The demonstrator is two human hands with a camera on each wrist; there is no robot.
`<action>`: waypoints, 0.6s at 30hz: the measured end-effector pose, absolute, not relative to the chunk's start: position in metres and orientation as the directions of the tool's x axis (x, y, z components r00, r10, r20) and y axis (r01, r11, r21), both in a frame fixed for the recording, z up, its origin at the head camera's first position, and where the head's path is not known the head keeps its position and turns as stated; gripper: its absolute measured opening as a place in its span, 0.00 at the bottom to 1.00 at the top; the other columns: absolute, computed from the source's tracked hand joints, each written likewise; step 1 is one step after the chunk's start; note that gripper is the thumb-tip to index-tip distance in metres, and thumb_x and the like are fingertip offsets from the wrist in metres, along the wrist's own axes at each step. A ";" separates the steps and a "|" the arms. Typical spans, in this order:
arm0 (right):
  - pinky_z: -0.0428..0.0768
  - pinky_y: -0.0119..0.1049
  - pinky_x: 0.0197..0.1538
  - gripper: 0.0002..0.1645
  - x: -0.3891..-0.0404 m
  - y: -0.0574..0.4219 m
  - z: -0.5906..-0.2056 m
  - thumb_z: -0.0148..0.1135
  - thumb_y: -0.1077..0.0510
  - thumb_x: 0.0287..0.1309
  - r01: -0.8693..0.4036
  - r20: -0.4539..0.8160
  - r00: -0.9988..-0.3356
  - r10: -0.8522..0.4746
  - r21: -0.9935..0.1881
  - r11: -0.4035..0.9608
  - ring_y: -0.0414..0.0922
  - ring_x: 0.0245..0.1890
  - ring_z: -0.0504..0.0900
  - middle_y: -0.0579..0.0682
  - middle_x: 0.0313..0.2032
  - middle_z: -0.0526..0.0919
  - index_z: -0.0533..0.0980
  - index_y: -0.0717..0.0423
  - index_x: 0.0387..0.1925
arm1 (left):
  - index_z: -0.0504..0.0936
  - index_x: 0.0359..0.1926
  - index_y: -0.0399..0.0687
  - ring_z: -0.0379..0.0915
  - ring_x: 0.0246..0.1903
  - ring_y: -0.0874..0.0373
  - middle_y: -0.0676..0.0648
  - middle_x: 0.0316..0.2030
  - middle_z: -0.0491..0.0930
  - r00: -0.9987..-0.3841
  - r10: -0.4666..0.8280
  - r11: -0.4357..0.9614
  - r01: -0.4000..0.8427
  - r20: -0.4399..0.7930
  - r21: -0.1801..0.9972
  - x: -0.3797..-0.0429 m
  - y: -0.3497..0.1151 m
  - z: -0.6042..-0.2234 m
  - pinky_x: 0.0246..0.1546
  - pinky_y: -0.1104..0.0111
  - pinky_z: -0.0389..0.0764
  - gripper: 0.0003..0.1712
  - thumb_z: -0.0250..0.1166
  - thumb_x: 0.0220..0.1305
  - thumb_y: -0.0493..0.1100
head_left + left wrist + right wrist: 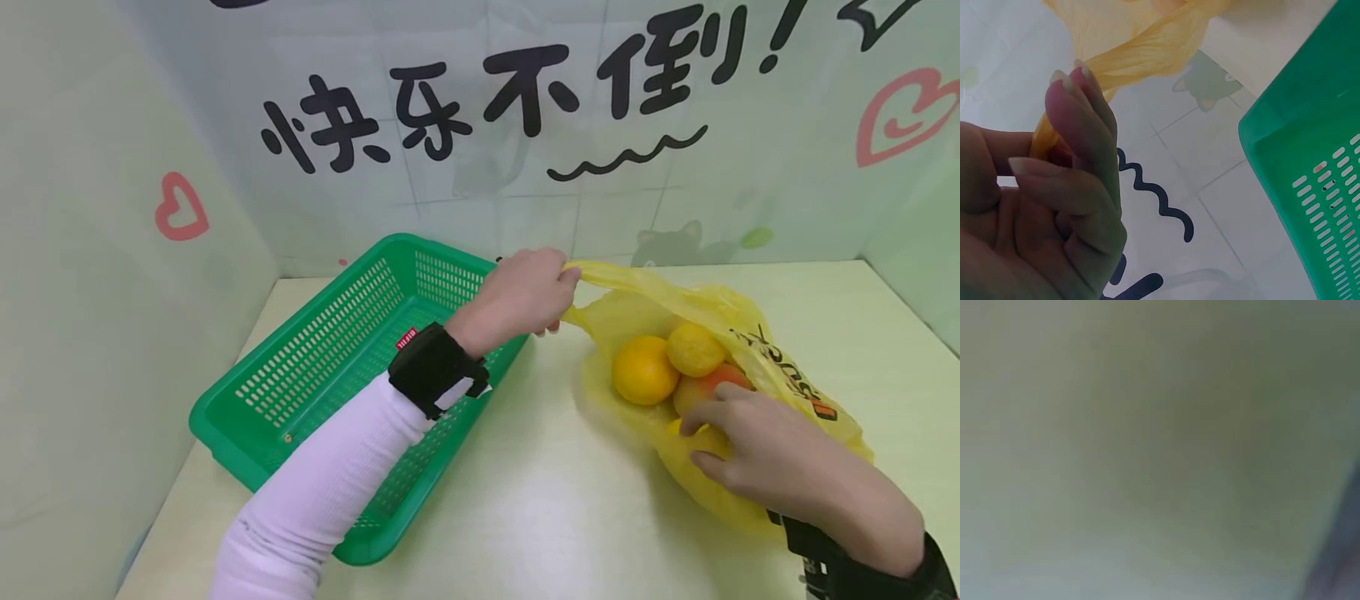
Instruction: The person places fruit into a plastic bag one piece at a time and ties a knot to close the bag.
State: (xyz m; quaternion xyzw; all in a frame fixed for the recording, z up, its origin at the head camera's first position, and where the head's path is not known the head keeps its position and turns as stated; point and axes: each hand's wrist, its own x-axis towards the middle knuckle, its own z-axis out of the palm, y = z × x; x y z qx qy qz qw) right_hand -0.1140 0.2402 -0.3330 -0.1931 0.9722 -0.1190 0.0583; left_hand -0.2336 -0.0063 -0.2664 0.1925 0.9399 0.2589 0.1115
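My left hand (528, 292) pinches the edge of a yellow plastic bag (750, 325) and holds its mouth up; the gathered plastic runs between thumb and fingers in the left wrist view. Inside lie an orange (643, 371), a yellow lemon-like fruit (696, 350) and a reddish round fruit (697, 390). Over the bag's near side is my right hand (757, 442), thumb and fingers apart and bent around a yellow fruit (711, 442) mostly hidden beneath them. The right wrist view is only a blur.
A green perforated plastic basket (315, 358) stands at the left of the pale table (547, 492), under my left forearm. A printed backdrop (480, 200) with black lettering rises behind the table, and light panels flank both sides.
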 end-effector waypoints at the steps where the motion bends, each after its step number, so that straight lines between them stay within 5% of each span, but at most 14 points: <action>1: 0.67 0.31 0.31 0.10 -0.111 0.241 -0.331 0.71 0.59 0.50 -0.358 -0.061 -0.922 -0.382 -0.244 0.901 0.37 0.27 0.66 0.42 0.32 0.72 0.82 0.44 0.36 | 0.74 0.41 0.46 0.78 0.19 0.58 0.49 0.21 0.81 -0.901 0.419 0.793 0.301 -0.114 0.530 -0.234 -0.007 -0.266 0.29 0.69 0.77 0.17 0.43 0.78 0.51; 7: 0.63 0.27 0.29 0.29 -0.099 0.250 -0.321 0.57 0.79 0.42 -0.446 0.150 -0.894 -0.422 -0.201 0.872 0.33 0.28 0.63 0.41 0.31 0.67 0.81 0.42 0.37 | 0.74 0.40 0.44 0.80 0.21 0.55 0.47 0.23 0.81 -0.891 0.433 0.779 0.292 -0.139 0.554 -0.233 -0.011 -0.263 0.28 0.71 0.76 0.16 0.44 0.79 0.48; 14: 0.64 0.30 0.24 0.19 -0.096 0.266 -0.311 0.64 0.75 0.46 -0.218 0.244 -0.954 -0.176 -0.159 0.963 0.42 0.24 0.70 0.53 0.34 0.78 0.83 0.55 0.40 | 0.79 0.33 0.41 0.84 0.24 0.51 0.46 0.19 0.80 -0.896 0.415 0.768 0.251 -0.160 0.590 -0.227 -0.024 -0.261 0.25 0.72 0.78 0.17 0.50 0.77 0.44; 18: 0.60 0.27 0.22 0.18 -0.097 0.267 -0.307 0.73 0.75 0.36 -0.247 0.470 -0.871 -0.144 -0.166 0.955 0.35 0.23 0.66 0.52 0.31 0.78 0.82 0.52 0.28 | 0.79 0.32 0.41 0.82 0.20 0.55 0.47 0.17 0.80 -0.896 0.413 0.775 0.252 -0.162 0.579 -0.222 -0.032 -0.262 0.22 0.73 0.75 0.17 0.50 0.76 0.43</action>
